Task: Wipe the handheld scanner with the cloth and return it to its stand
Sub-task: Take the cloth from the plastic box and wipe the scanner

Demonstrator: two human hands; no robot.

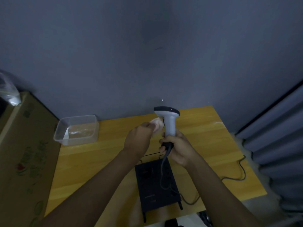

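Observation:
A grey handheld scanner point(169, 122) with a dark head stands upright above the yellow table point(98, 153). My right hand point(177, 148) grips the bottom of its handle, and its cable point(164, 171) hangs down from there. My left hand point(139, 140) holds a crumpled pale cloth point(157, 126) pressed against the left side of the scanner's neck. Below my hands, a black stand point(155, 185) lies on the table.
A clear plastic tub point(77, 130) sits at the table's back left. A cardboard box point(24, 153) stands to the left of the table. A grey wall is behind. The cable runs across the table's right side point(236, 177). Shutters are at far right.

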